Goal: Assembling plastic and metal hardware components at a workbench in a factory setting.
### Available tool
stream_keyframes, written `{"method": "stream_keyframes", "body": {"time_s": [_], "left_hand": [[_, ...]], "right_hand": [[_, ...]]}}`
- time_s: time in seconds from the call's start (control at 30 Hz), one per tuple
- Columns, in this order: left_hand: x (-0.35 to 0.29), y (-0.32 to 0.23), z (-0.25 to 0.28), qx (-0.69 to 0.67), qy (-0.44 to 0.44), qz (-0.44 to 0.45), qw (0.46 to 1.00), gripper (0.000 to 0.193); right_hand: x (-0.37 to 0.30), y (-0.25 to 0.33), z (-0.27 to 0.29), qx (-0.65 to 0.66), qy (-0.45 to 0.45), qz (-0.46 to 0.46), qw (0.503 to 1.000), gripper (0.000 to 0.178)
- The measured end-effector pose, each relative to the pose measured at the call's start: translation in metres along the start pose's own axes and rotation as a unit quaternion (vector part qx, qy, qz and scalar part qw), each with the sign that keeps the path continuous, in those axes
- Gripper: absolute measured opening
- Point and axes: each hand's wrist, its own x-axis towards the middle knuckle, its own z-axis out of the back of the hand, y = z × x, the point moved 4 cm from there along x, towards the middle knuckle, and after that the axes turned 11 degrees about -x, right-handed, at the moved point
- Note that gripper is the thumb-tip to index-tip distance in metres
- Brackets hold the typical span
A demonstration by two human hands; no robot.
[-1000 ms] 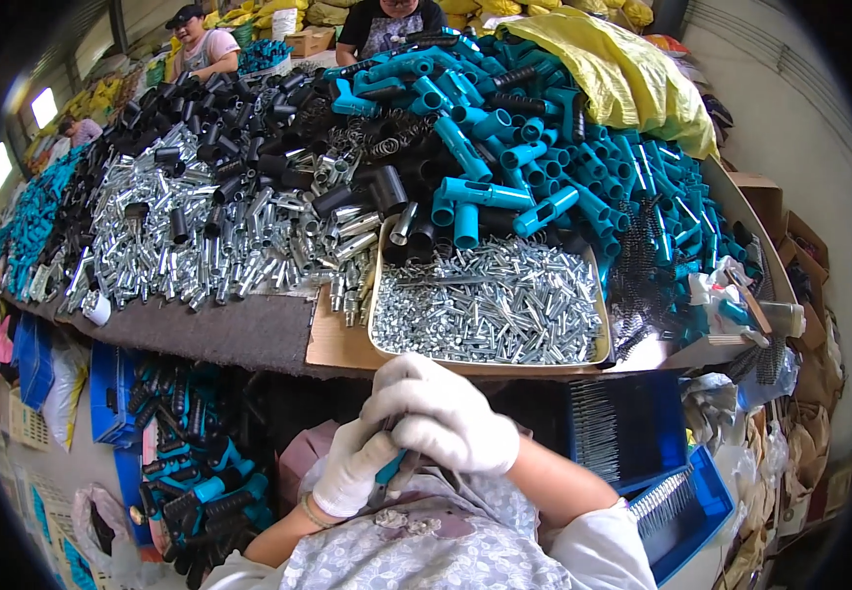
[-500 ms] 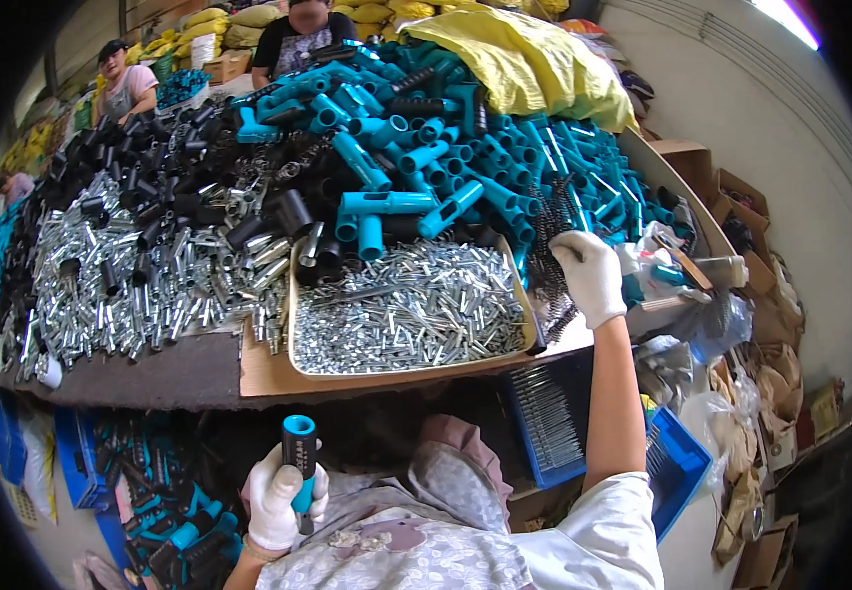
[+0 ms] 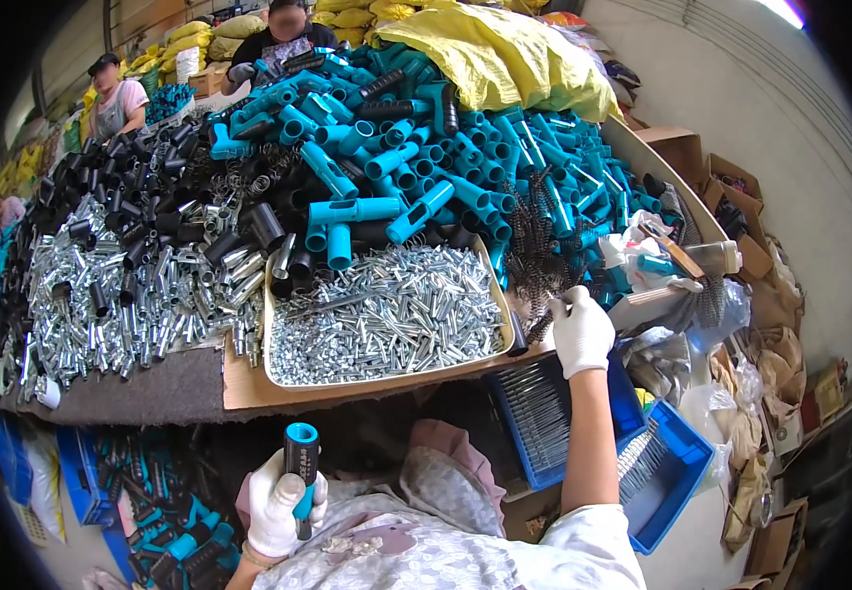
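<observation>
Just right of the cream-rimmed tray of metal pins, a gloved right hand has its fingertips drawn close together at the near edge of a heap of dark springs; from where I stand I can't tell whether they pinch one. In front of the tray, below its left end, the left hand wraps its fingers round a black-and-teal handle, thumb across the front, the open teal mouth turned up. What I'd worry about is that heap: the coils look thin and tangled, so a tug on one could drag out several, or flick one over the tray's rim among the metal pins, where it would be a nuisance to fish out. Gloved fingertips could also take two without feeling it, I think, or snag on a wire end. As for the black-and-teal handle, one hand seems to be its only support, so a loose hold or a careless tilt might drop it, or spill anything inside; I can't see far enough into it to say. Behind the tray, teal tubes lie piled up close to its back edge, and a bump might roll one down onto the metal pins.
</observation>
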Motion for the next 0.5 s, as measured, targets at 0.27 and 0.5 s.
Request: {"method": "stream_keyframes", "body": {"time_s": [0.27,0.5], "left_hand": [[0.005,0.002,-0.012,0.034,0.031,0.009,0.999,0.087],[0.002,0.001,-0.006,0.028,0.020,-0.006,0.999,0.088]], "right_hand": [[-0.001,0.008,-0.032,-0.004,-0.016,-0.043,0.999,0.049],[-0.002,-0.019,-0.046,0.320,-0.121,-0.080,0.936,0.036]]}}
